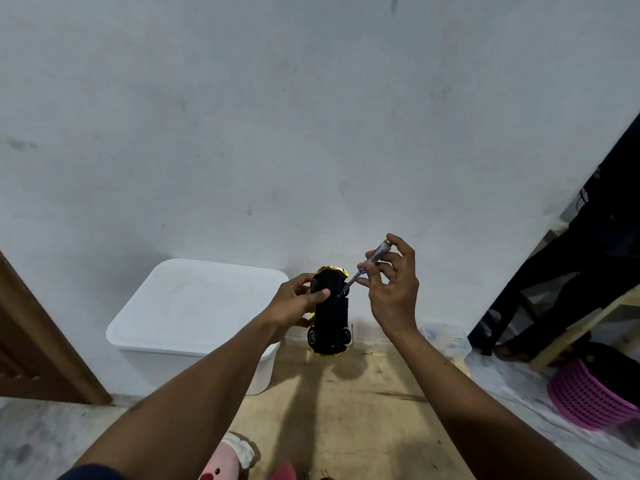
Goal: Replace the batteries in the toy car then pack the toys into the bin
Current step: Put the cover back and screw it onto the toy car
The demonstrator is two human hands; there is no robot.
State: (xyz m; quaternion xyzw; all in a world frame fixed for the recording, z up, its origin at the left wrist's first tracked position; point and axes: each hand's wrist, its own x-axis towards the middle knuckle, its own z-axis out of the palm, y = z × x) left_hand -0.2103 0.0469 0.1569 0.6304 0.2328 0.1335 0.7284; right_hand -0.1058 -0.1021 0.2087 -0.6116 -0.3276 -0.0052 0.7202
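Observation:
My left hand [294, 303] grips a toy car [330, 317] that is turned upside down, its black underside and wheels facing me and its gold body showing at both ends. My right hand [393, 285] pinches a small screwdriver [367, 268] with a clear handle. The screwdriver's tip touches the car's underside near the far end. A white bin [194, 317] with its lid on stands at the left, against the wall.
A pink plush toy [225, 459] lies at the bottom edge on a wooden board [346, 410]. A small clear container [446, 337] sits by the wall at the right. A pink basket [588, 396] and wooden frame stand far right. A brown door is at the left.

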